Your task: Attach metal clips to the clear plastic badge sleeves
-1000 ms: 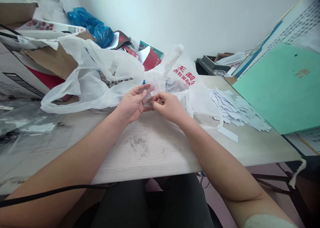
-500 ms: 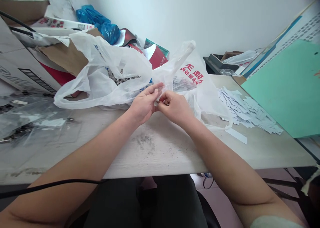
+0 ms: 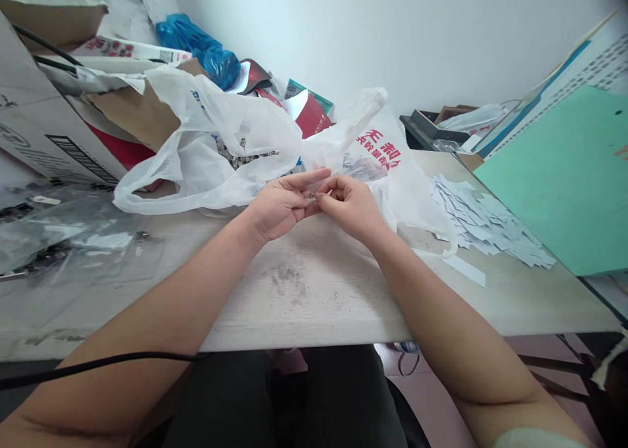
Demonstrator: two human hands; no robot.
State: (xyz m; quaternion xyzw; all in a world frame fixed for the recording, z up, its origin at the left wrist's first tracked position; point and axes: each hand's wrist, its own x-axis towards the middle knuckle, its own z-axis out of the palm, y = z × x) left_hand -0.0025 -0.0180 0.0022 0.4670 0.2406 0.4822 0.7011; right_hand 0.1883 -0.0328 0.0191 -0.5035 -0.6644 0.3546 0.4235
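Note:
My left hand (image 3: 282, 207) is turned palm up over the table, its index finger stretched out. A small shiny metal piece (image 3: 313, 198) sits at its thumb and fingers, with something clear around it, perhaps thin plastic. From the other side my right hand (image 3: 350, 206) pinches at this piece between thumb and curled fingers. The piece's exact kind is too small to make out. Just behind my hands stand a white plastic bag (image 3: 161, 167) holding many small metal parts (image 3: 240, 159) and another white bag (image 3: 412, 199) with red print and paper slips inside.
Clear plastic bags (image 3: 93, 239) with dark metal parts lie at the left, beside a cardboard box (image 3: 44, 127). A heap of white paper slips (image 3: 485, 219) spreads at the right near a green board (image 3: 564, 186). A black cable (image 3: 122, 358) crosses my left forearm.
The left thumb has lowered and its index finger now points out straighter. The shiny piece shows more plainly between both hands' fingertips. The view has shifted slightly.

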